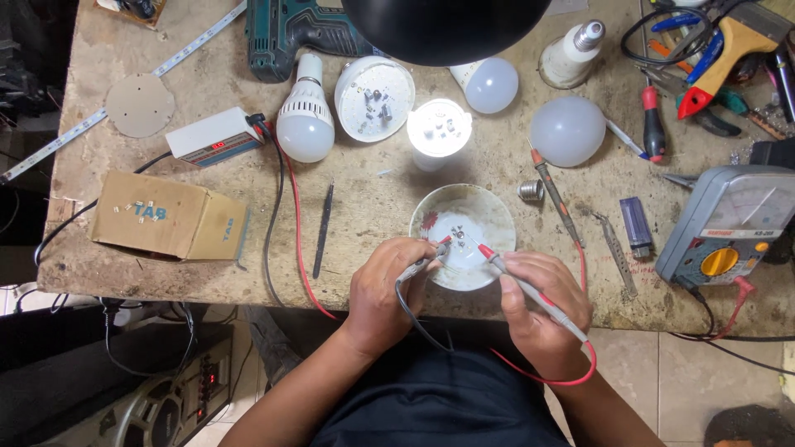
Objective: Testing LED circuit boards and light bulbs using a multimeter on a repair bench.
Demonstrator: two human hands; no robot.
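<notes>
My left hand (383, 285) grips a black-wired test probe (421, 266) and my right hand (542, 306) grips a red-wired test probe (523, 285). Both probe tips touch small parts inside a round white bulb base (464, 236) lying open at the workbench's front edge. The red lead loops below my right wrist. Behind the base, an opened bulb (439, 128) glows bright white. A grey analog multimeter (729, 228) with a yellow dial sits at the right.
Several white bulbs and domes (305, 124) (567, 131) lie across the worn bench. A cardboard box (170, 217) and small white tester box (214, 139) sit left. Tweezers (323, 230), screwdrivers (652, 124), a cordless drill (294, 33) and a black lamp shade (443, 29) crowd the back.
</notes>
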